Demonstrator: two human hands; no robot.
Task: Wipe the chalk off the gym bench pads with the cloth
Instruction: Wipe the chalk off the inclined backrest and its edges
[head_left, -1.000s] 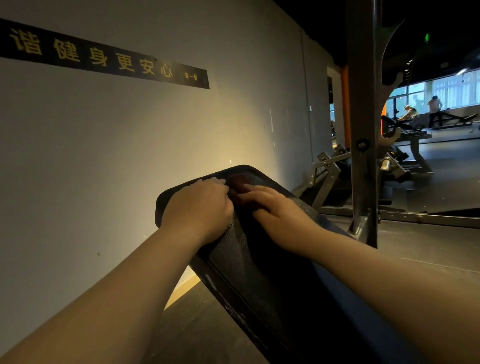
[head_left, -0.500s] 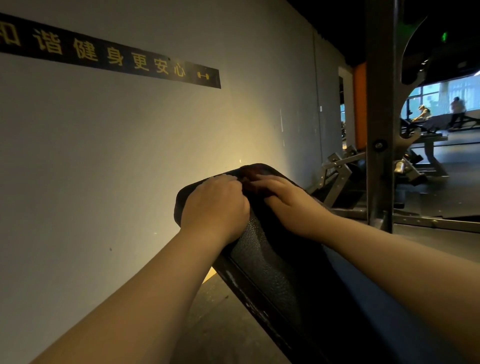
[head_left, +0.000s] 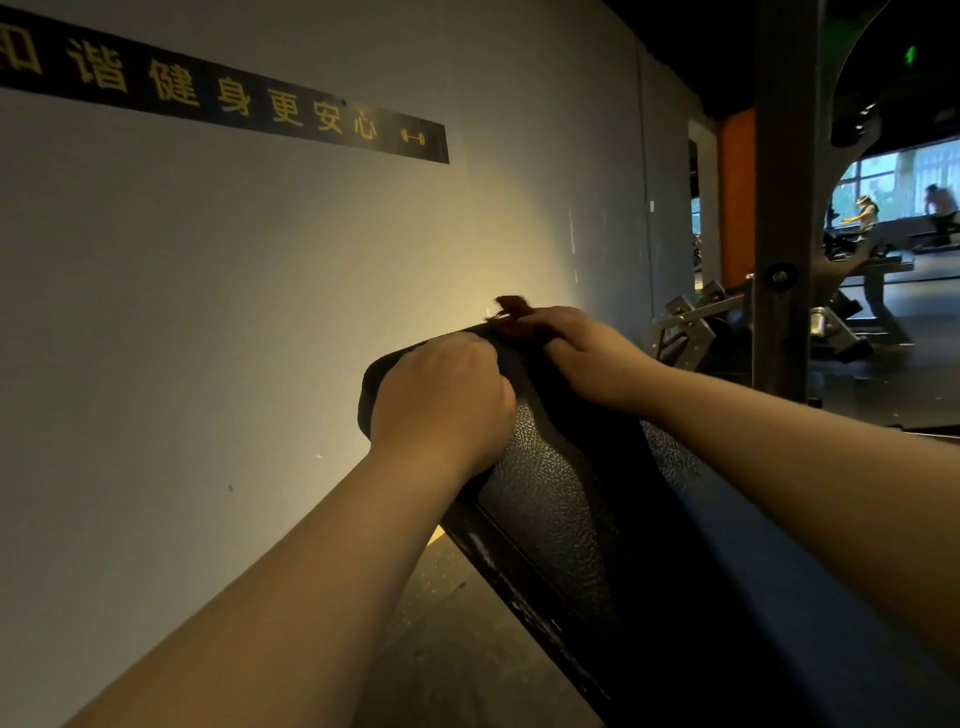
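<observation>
Cloth (head_left: 514, 312), dark reddish-brown and bunched, sits at the very top end of the bench pad (head_left: 561, 499), with one small flap sticking up past the fingertips against the lit wall (head_left: 260, 312). The pad is black with a pebbled leather grain, and it slopes up and away from the camera toward that wall. The right hand (head_left: 582, 348) reaches across the pad's upper end, its fingers bent over the cloth and holding it down against the top edge; most of the cloth is hidden under them. The left hand (head_left: 441, 395) rests just beside it on the pad's upper left corner, knuckles up and fingers curled under. The fingertips are out of sight, so I cannot tell whether they grip the pad's edge, a part of the cloth, or nothing. The two hands are close together but do not plainly touch. Both forearms are bare. A blue surface (head_left: 779, 597) runs along the pad's right side in shadow. On the wall hangs a long black strip (head_left: 234, 98) with yellow characters and a small dumbbell mark. To the right stands a grey steel post (head_left: 784, 208), with an orange column (head_left: 735, 197) behind it. Far off near bright windows are other benches and two people (head_left: 865, 210). The floor (head_left: 467, 649) below the pad is dark and speckled.
</observation>
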